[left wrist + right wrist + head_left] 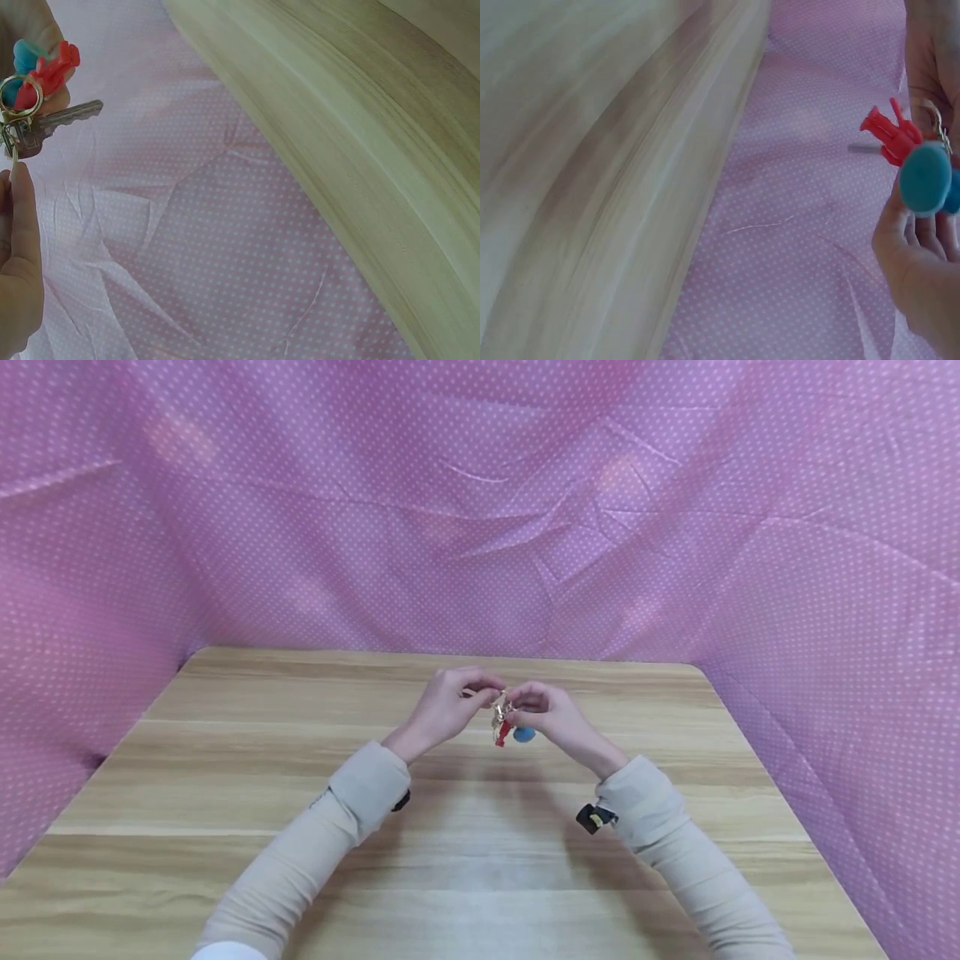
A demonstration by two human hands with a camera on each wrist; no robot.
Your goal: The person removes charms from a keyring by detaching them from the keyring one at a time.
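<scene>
Faint lines on the head of the metal key [28, 140] are too small to read. The pale yellow patch [601, 817] on the black device [589, 817] at the right cuff and the thin dark mark [318, 799] along the left sleeve [292, 852] are likewise beyond reading.

The key belongs to a small key bunch [500, 710], held up above the far middle of the bench [480, 860], just off the head view's centre toward 5 o'clock. In the left wrist view its dull, notched blade points to 2 o'clock, below a round, shiny gold ring [39, 97]. A glossy red charm [904, 142], moulded with prongs, hangs at 6 o'clock from the metal in the head view; a smooth blue charm [925, 180], an oval face in the right wrist view, sits between 4 and 5 o'clock. A curved gold piece [934, 116] shows at 12 o'clock from that oval.

The left hand [442, 708], at 10 o'clock from the bunch, pinches its gold metal between thumb and fingers. The right hand [558, 718], at 3 o'clock, has its fingers bent and grasps the bunch beside the blue charm; exactly which part it grips cannot be told. Pink dotted cloth [480, 527] rises beyond the bench at 12 o'clock.
</scene>
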